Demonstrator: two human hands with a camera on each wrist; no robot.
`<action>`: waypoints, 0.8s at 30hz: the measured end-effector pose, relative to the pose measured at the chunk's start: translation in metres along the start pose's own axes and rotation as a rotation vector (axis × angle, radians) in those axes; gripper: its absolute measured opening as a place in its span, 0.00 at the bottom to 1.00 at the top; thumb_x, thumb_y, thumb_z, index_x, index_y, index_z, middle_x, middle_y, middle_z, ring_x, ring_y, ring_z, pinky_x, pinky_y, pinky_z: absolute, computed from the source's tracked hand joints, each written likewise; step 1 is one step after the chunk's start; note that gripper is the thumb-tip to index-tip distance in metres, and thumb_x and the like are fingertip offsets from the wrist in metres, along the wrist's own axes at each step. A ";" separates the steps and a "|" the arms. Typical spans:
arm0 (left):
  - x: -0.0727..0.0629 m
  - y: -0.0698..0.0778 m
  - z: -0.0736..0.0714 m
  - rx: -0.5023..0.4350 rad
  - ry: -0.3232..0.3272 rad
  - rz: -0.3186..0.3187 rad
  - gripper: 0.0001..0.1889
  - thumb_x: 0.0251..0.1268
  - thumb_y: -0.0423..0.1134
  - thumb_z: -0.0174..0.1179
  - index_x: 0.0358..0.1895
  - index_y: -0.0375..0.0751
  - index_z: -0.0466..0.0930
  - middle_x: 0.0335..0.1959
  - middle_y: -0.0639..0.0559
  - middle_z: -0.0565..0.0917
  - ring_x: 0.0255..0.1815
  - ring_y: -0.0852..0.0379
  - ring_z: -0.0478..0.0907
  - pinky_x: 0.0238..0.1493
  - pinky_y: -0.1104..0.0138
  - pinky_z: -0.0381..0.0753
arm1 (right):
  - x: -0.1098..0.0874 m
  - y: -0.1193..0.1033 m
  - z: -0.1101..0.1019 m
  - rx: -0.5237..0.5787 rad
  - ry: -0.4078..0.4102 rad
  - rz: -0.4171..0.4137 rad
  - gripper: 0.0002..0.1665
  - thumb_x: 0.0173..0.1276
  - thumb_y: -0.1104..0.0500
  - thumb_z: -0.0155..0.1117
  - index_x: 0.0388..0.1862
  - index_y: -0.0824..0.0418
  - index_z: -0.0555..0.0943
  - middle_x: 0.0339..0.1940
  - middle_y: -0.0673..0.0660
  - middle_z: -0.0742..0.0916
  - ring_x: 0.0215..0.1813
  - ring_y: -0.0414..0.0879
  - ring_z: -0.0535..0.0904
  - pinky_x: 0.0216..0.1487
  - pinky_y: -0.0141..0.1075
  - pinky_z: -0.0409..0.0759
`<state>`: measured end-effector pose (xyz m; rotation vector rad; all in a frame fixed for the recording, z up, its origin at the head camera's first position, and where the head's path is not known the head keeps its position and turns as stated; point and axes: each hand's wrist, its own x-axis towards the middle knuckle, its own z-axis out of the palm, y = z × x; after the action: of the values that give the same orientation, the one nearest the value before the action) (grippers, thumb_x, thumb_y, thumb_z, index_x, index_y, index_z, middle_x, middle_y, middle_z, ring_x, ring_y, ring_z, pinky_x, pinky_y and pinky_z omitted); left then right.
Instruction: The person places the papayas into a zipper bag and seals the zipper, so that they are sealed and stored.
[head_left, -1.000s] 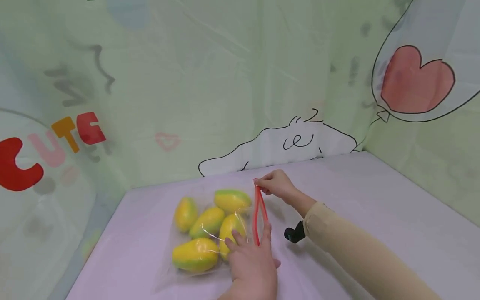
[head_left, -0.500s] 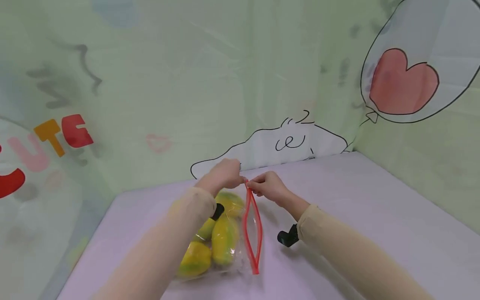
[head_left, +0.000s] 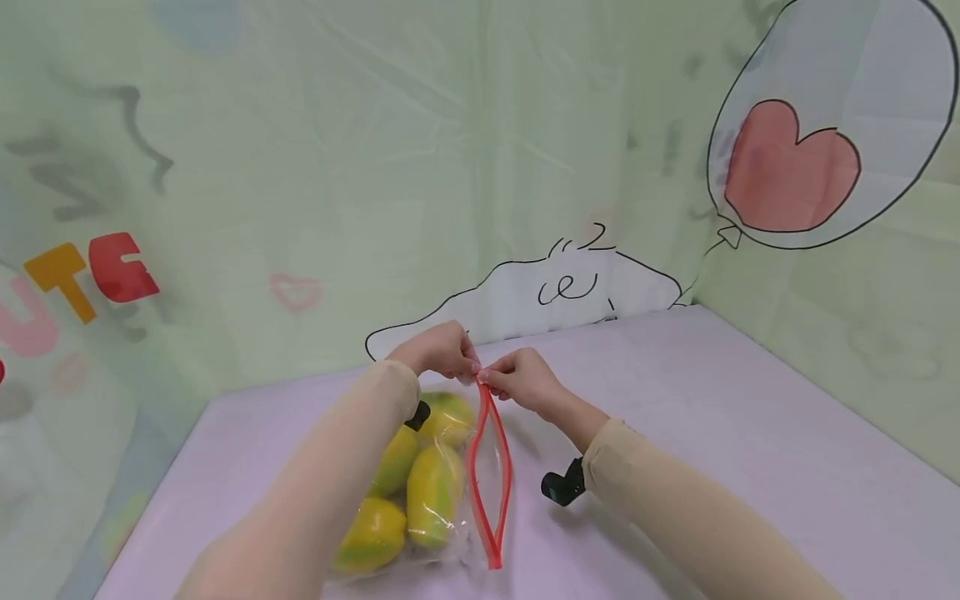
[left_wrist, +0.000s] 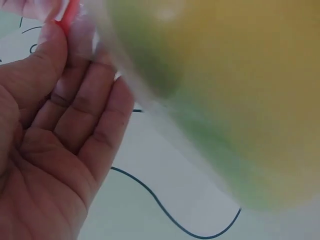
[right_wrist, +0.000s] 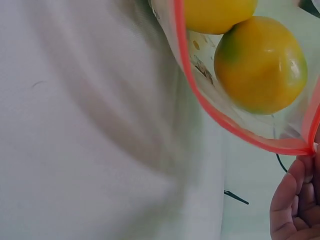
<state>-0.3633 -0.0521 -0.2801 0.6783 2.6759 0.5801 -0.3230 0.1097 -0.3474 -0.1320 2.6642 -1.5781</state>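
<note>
A clear zip bag (head_left: 465, 533) with a red zip edge (head_left: 475, 467) lies on the table, its mouth gaping toward the right. Inside it are several yellow-green mangoes (head_left: 435, 492), partly hidden behind the left sleeve. At the far end of the zip, my left hand (head_left: 442, 348) pinches the bag's corner between thumb and fingers. Right beside it, my right hand (head_left: 525, 382) pinches the same end of the red strip. The left wrist view has the left thumb on the red strip (left_wrist: 69, 17), and a mango close by. Through the open mouth, the right wrist view shows a mango (right_wrist: 262, 65).
A pale lilac cloth covers the table (head_left: 637, 375). Behind it hangs a green printed backdrop (head_left: 360, 167) with cartoon drawings. A black wrist camera (head_left: 562, 483) juts from the right sleeve, and another camera (head_left: 417, 417) from the left.
My left hand has gone from the near side of the bag to the zip's far end, beside the right hand. The near end of the zip is uncovered, and the mouth gapes wider.
</note>
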 end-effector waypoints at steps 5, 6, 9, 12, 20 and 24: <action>0.002 -0.007 0.005 -0.021 0.035 0.054 0.06 0.70 0.33 0.62 0.34 0.38 0.86 0.32 0.48 0.90 0.38 0.57 0.78 0.45 0.67 0.79 | 0.000 -0.003 -0.002 0.014 -0.008 0.003 0.14 0.74 0.56 0.65 0.44 0.67 0.88 0.31 0.57 0.88 0.35 0.45 0.82 0.44 0.36 0.87; 0.001 -0.007 0.006 -0.031 0.043 0.058 0.06 0.70 0.33 0.61 0.34 0.38 0.85 0.31 0.48 0.89 0.38 0.57 0.77 0.44 0.67 0.77 | -0.001 -0.004 -0.002 0.018 -0.010 0.002 0.15 0.74 0.56 0.65 0.44 0.67 0.88 0.31 0.57 0.88 0.34 0.45 0.81 0.44 0.36 0.86; 0.001 -0.007 0.007 -0.059 0.069 0.052 0.06 0.70 0.31 0.59 0.34 0.38 0.84 0.31 0.48 0.87 0.37 0.56 0.75 0.42 0.68 0.74 | -0.002 -0.005 -0.003 0.025 -0.016 0.007 0.14 0.74 0.56 0.64 0.44 0.67 0.88 0.31 0.57 0.88 0.35 0.45 0.81 0.44 0.35 0.86; 0.001 -0.008 0.008 -0.073 0.127 0.029 0.06 0.71 0.32 0.59 0.34 0.39 0.83 0.30 0.49 0.85 0.36 0.55 0.73 0.40 0.68 0.72 | -0.006 -0.007 -0.003 0.031 -0.032 0.015 0.13 0.73 0.57 0.64 0.43 0.67 0.88 0.32 0.57 0.89 0.35 0.46 0.82 0.43 0.34 0.86; 0.000 -0.015 0.009 -0.081 0.206 -0.007 0.07 0.72 0.32 0.59 0.33 0.38 0.83 0.27 0.50 0.81 0.34 0.55 0.74 0.41 0.68 0.73 | -0.025 -0.006 -0.001 -0.001 -0.078 0.028 0.12 0.71 0.57 0.66 0.39 0.66 0.88 0.32 0.58 0.89 0.34 0.45 0.81 0.43 0.36 0.86; 0.000 -0.017 0.010 -0.068 0.240 -0.035 0.05 0.71 0.31 0.60 0.35 0.37 0.83 0.28 0.50 0.80 0.35 0.54 0.74 0.40 0.68 0.74 | -0.040 -0.003 0.001 -0.013 -0.111 0.019 0.12 0.70 0.57 0.67 0.36 0.65 0.88 0.30 0.57 0.89 0.32 0.45 0.80 0.42 0.35 0.86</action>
<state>-0.3656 -0.0628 -0.2965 0.5740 2.8648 0.7844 -0.2827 0.1117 -0.3454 -0.1880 2.5842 -1.5017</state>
